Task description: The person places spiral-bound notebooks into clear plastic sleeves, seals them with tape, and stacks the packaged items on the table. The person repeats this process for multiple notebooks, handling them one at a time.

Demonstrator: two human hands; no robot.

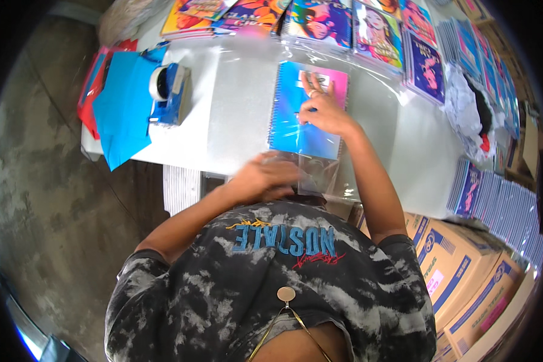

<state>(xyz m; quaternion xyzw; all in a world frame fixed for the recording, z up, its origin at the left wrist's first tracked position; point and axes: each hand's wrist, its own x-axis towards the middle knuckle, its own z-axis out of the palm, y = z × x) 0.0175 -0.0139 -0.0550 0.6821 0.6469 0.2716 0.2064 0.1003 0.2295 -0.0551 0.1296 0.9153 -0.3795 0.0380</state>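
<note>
A spiral notebook (288, 130) with a blue and pink cover lies on the white table, its wire binding on the left. Clear plastic film (317, 176) covers it and sticks out past its near edge. My right hand (323, 112) rests on the upper part of the notebook. Two of its fingers stretch over a small white label (327, 79), while the others bend toward the cover. Close to the notebook's near left corner is my left hand (268, 178), smeared by motion. Whether it touches the film cannot be made out.
A blue tape dispenser (176, 99) stands left of the notebook, beside blue sheets (125, 99). Colourful notebooks (318, 25) line the far side. Crumpled white plastic (464, 102) and notebook stacks (501, 202) are at the right, above cardboard boxes (458, 265).
</note>
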